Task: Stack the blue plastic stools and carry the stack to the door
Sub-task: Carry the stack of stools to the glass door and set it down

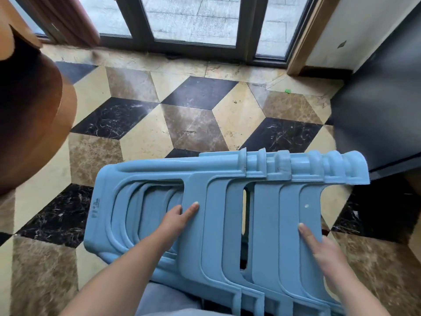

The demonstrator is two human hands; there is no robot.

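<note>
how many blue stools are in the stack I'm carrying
About 7, judging by the stepped leg ends: all nested in one stack of stools lying sideways across both arms, seats toward your left. Some may be hidden.

We see two forearms, both bare: no sleeve, cuff, watch, band or ring shows on either. The left grip [180, 216] ends in short, plain nails, one showing pale at a fingertip. The right grip [319, 245] likewise has a short, unpainted nail on its fingertip. Between the forearms, at the lower edge of the view, we see light grey-blue fabric of the garment [159, 299] worn on the lower body; its cut cannot be told.
</note>
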